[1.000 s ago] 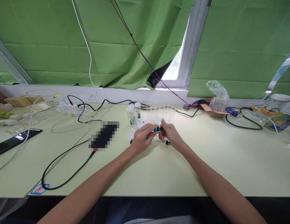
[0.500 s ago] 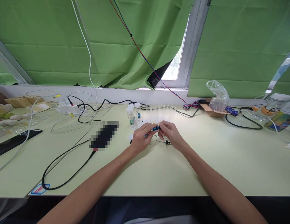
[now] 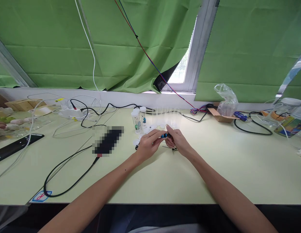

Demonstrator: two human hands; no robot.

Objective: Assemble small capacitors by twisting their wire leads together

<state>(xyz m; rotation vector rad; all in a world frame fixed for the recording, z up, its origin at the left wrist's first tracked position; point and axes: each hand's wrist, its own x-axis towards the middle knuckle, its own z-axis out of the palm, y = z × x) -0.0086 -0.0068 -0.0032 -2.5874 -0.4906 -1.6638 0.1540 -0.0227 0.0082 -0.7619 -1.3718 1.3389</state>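
Capped tubes (image 3: 136, 122) stand on the worktop (image 3: 168, 181). Nearer the person than the tubes, and a bit to their right, the left hand (image 3: 148, 143) pinches a small blue piece (image 3: 163, 136). Farther right of the tubes, the right hand (image 3: 177, 139) grips its dark end. A tiny thing like this likely needs a soft, steady pinch from both hands.

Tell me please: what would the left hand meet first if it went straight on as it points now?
Most likely the right hand, just past the small blue piece held in the left hand; depth is unclear.
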